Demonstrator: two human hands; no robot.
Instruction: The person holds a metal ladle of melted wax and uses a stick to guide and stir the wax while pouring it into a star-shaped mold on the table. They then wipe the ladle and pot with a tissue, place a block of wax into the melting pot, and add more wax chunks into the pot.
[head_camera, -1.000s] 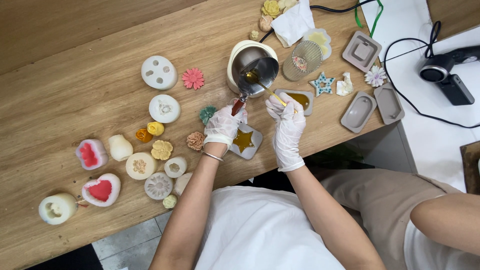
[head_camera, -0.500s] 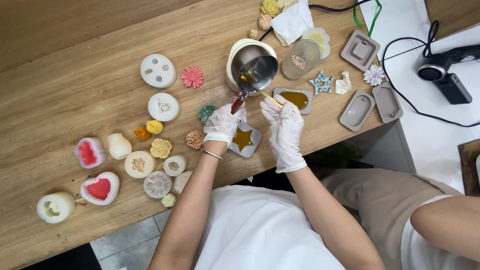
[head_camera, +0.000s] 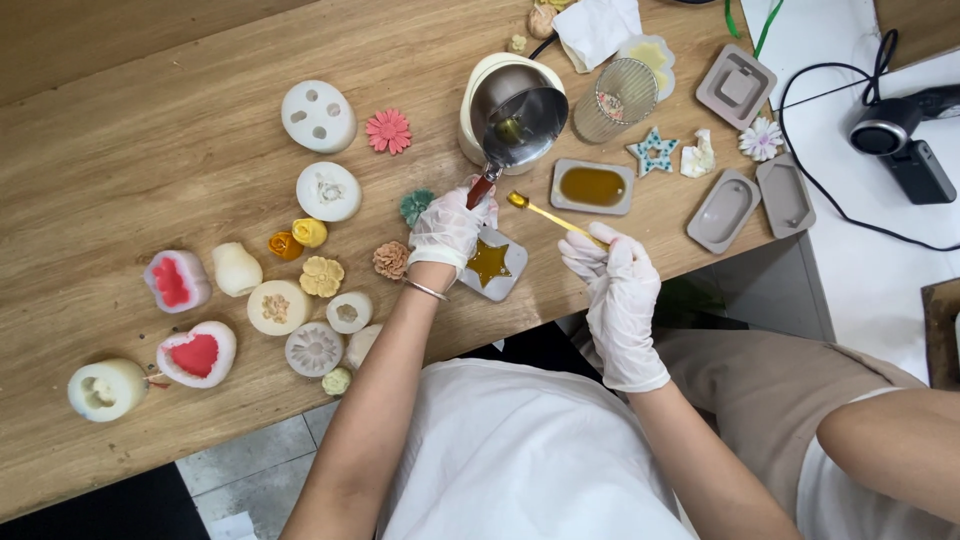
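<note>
We see amber liquid in the rectangular mould (head_camera: 592, 186) and star mould (head_camera: 489, 262); our left hand (head_camera: 450, 226) grips the metal pot (head_camera: 520, 112), right hand (head_camera: 612, 272) pinching a gold spoon (head_camera: 553, 216).

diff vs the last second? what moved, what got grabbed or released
The right hand drew back toward the table edge, lifting the thin gold spoon off the amber-filled rectangular mould. The left hand keeps its grip on the small metal pot, hardly shifted. Nothing newly grabbed or released. The star mould stayed put.

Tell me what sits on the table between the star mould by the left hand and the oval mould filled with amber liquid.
In the head view, only the small gold spoon held by the right hand crosses between star mould and oval mould; underneath, bare table.
</note>
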